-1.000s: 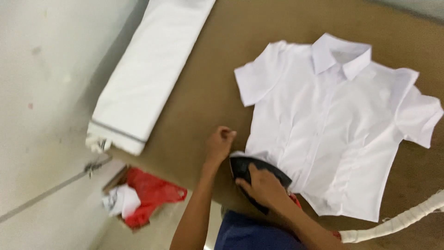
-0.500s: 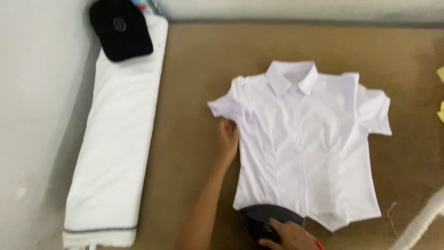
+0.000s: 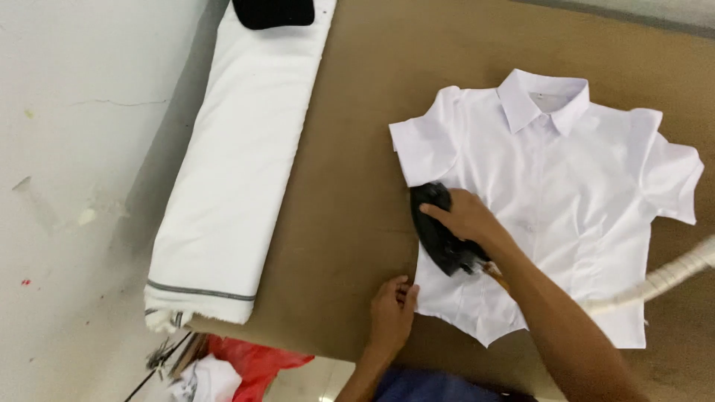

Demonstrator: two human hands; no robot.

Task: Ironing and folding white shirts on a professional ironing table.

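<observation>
- We see the black rounded object [image 3: 273,11] atop the white fabric bolt [image 3: 238,160] cut off by the top edge.
- The right hand [image 3: 465,216] hides the black iron's [image 3: 439,234] handle.
- The white wrapped hose [image 3: 663,279] leaves the right edge.

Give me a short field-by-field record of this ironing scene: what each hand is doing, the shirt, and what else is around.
right hand: grips the black iron, pressing on the shirt's side below the sleeve
left hand: flat on the table, fingertips at the shirt's hem corner
white shirt: short-sleeved, collared, laid front up and spread flat
table: brown padded surface
fabric bolt: white, lying along the table's edge
black object: on the bolt's far end
wrapped hose: white, running from the iron off to the side
red bag: on the floor below
</observation>
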